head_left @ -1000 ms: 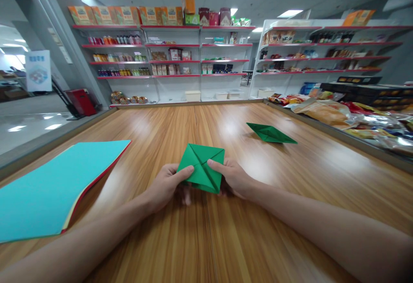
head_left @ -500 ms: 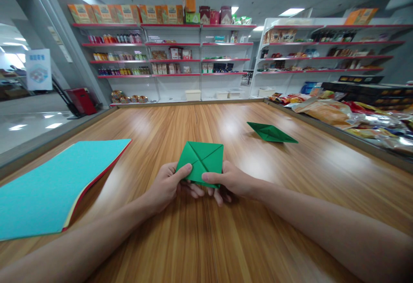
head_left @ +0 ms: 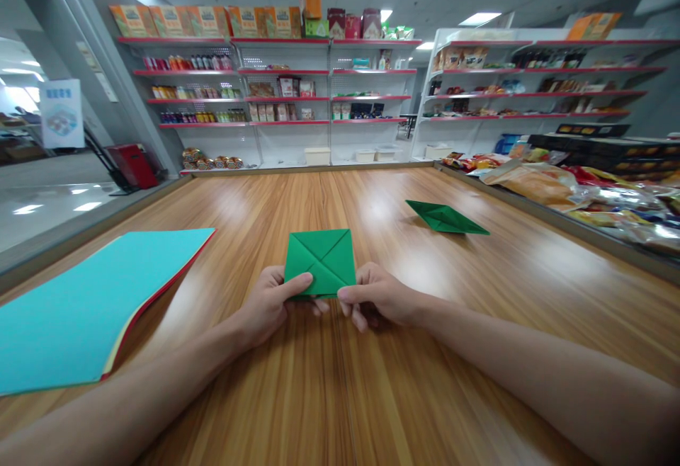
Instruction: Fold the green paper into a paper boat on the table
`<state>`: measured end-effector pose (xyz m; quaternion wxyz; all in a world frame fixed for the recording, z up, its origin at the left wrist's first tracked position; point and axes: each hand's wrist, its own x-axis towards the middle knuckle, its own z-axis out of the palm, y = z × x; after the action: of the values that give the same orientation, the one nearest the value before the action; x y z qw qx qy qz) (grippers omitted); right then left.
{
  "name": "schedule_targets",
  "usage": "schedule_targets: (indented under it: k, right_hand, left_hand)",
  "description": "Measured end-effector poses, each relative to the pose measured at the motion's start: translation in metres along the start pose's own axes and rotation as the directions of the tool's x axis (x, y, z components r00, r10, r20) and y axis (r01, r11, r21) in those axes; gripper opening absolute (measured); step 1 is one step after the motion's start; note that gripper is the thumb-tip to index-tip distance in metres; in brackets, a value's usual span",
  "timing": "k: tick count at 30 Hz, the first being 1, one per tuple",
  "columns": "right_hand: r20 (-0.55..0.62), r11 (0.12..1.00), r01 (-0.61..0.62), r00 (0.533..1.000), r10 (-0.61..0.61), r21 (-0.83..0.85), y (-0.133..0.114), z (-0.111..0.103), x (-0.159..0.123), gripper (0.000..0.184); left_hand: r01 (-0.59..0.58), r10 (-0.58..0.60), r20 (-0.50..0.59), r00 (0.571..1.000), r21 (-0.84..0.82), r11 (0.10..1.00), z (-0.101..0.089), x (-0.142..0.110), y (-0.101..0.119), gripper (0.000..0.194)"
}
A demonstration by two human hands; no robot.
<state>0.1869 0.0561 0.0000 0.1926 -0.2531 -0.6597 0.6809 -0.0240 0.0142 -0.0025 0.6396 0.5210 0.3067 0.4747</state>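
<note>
A green folded paper square with crossing diagonal creases is held just above the wooden table. My left hand grips its left lower part, thumb on top and fingers underneath. My right hand pinches the lower right corner between thumb and fingers; its other fingers are curled below. Farther off to the right lies a green folded paper boat shape, apart from both hands.
A stack of coloured paper, turquoise on top, lies at the left of the table. Packaged snacks and black boxes border the right side. Stocked shelves stand beyond the far edge.
The green paper square has turned and shifted slightly left, its edges now lying more level. My right thumb has moved from its face to its lower right corner.
</note>
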Motion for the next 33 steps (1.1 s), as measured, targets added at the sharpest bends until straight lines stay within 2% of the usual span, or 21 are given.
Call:
schedule_targets:
  k: [3, 6, 8, 11, 14, 19, 27, 33]
  right_hand:
    - [0.015, 0.999, 0.010, 1.000, -0.011, 0.033, 0.0027, -0.0027, 0.0005, 0.038]
    - [0.037, 0.992, -0.021, 0.999, 0.016, 0.127, 0.0043, -0.0036, 0.0013, 0.057]
    - [0.019, 0.992, -0.042, 0.999, 0.040, 0.119, 0.0029, -0.0020, 0.0013, 0.067]
    - [-0.021, 1.000, -0.030, 0.999, 0.030, -0.007, -0.0012, 0.0017, 0.0003, 0.060]
    - [0.004, 0.999, 0.000, 1.000, 0.000, -0.047, -0.0031, 0.0032, -0.0006, 0.057]
    - [0.029, 0.999, 0.018, 0.999, -0.017, -0.028, -0.0004, 0.0007, -0.0002, 0.054]
    - [0.048, 0.988, -0.100, 0.994, 0.095, 0.118, -0.0049, -0.0034, 0.0003, 0.042]
    - [0.050, 0.990, -0.067, 0.997, 0.062, 0.121, -0.0038, -0.0034, 0.0011, 0.041]
  left_hand:
    - [-0.028, 0.028, -0.020, 0.999, 0.011, 1.000, 0.0006, -0.0003, -0.0004, 0.028]
    - [-0.050, 0.050, -0.048, 0.998, 0.006, 0.999, 0.0014, -0.0010, -0.0009, 0.027]
    - [-0.051, 0.052, -0.047, 0.998, 0.013, 0.999, 0.0019, -0.0012, -0.0010, 0.028]
    - [-0.043, 0.043, -0.004, 0.999, 0.031, 0.999, 0.0026, -0.0011, -0.0006, 0.029]
    - [-0.052, 0.051, 0.030, 0.998, 0.037, 0.998, 0.0028, -0.0014, -0.0002, 0.027]
    - [-0.052, 0.051, 0.046, 0.998, 0.018, 0.998, 0.0032, -0.0022, -0.0003, 0.026]
    - [-0.037, 0.040, 0.044, 0.998, -0.053, 0.998, 0.0037, -0.0013, 0.0013, 0.024]
    - [-0.043, 0.043, 0.011, 0.999, -0.054, 0.998, 0.0054, -0.0013, 0.0017, 0.025]
